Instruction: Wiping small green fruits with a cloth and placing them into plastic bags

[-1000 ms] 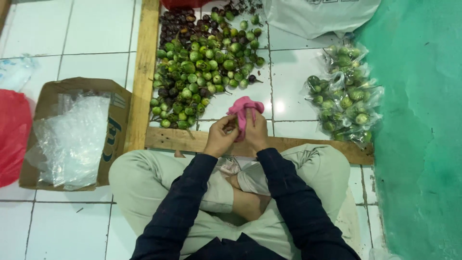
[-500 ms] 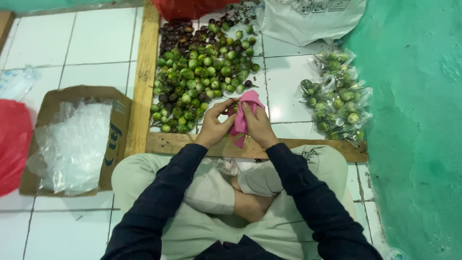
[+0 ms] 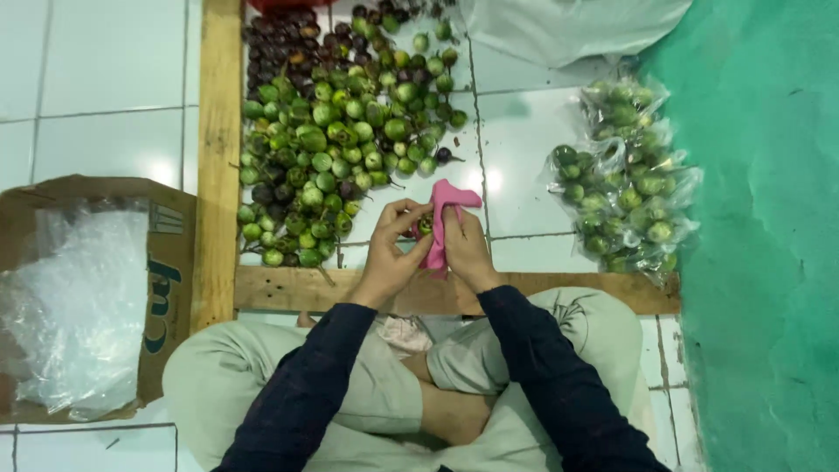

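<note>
I sit cross-legged on a tiled floor. My left hand (image 3: 391, 246) pinches a small green fruit (image 3: 426, 225) at chest height. My right hand (image 3: 465, 248) holds a pink cloth (image 3: 444, 210) against that fruit. Both hands touch over the wooden frame's near board (image 3: 288, 288). Just beyond them lies a heap of small round green and dark purple fruits (image 3: 332, 131) on the tiles inside the frame.
A cardboard box (image 3: 170, 280) with clear plastic bags (image 3: 74, 315) stands at my left. Clear bags filled with green fruits (image 3: 625, 179) lie at the right by a green wall (image 3: 769, 218). A white sack (image 3: 568, 26) lies at the top.
The view has shifted closer and downward over the hands. Both hands stay together on the fruit and pink cloth, with the cloth turning slightly between the fingers.
</note>
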